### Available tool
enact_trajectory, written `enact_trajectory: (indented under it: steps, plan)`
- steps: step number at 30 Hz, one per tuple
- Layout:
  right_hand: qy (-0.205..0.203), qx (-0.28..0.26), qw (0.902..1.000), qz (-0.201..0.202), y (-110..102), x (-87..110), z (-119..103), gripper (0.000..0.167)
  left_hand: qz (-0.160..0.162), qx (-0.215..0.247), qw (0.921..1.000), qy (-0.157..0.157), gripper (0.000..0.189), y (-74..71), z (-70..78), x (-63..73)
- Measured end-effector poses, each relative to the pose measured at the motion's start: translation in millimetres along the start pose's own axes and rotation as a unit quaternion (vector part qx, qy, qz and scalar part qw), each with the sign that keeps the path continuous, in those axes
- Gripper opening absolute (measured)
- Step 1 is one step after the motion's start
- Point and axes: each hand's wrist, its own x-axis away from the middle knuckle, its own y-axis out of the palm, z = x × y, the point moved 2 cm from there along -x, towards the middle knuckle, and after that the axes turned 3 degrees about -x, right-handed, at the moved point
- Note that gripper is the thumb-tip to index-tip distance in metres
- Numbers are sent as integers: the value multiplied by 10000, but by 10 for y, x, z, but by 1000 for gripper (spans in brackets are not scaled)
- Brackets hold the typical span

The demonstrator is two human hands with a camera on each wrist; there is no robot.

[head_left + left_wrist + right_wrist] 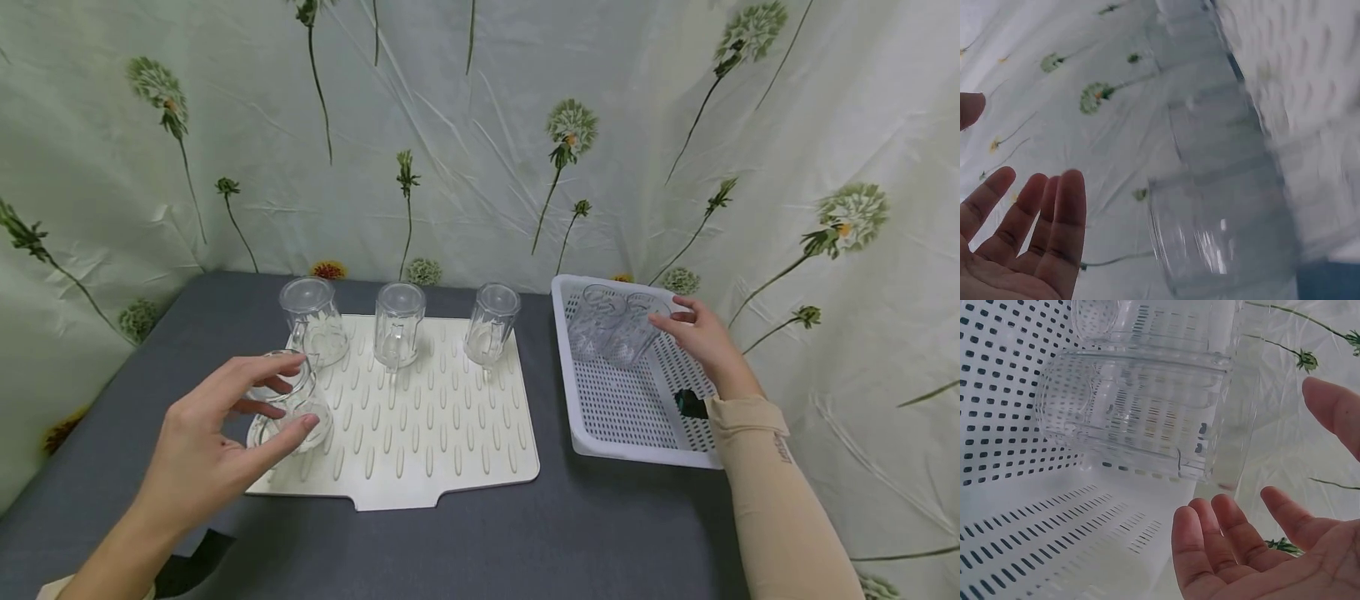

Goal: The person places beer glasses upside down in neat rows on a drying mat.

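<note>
My left hand (202,433) is spread over the left side of a white ribbed drainer board (435,450), thumb and fingers apart. Just beyond its fingertips a clear glass mug (313,425) stands upside down on the board, partly covered by the hand. In the left wrist view the fingers (1063,219) are clear of the nearest mug (1216,237). My right hand (705,346) reaches over the right side of a white basket (637,457). Inside lean two clear mugs (628,333). The right wrist view has straight, parted fingers (1194,550) near the mug's rim (1235,444), gripping nothing.
Along the board's back edge stand three more upturned mugs, a left one (318,325), a middle one (400,325) and a right one (492,321). A dark grey tabletop (480,550) lies under everything. Behind hangs a flower-patterned curtain (480,167).
</note>
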Motion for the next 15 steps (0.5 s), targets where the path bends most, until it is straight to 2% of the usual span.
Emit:
enact_trajectory:
  steps: [5, 15]
  plan:
    - [83, 189, 9998, -33, -15, -47, -17, 94, -326, 675, 9972, -15, 79, 58, 62, -18]
    - [309, 405, 9986, -118, 12, -118, -21, 100, -620, 981, 9932, 52, 78, 212, 126, -39]
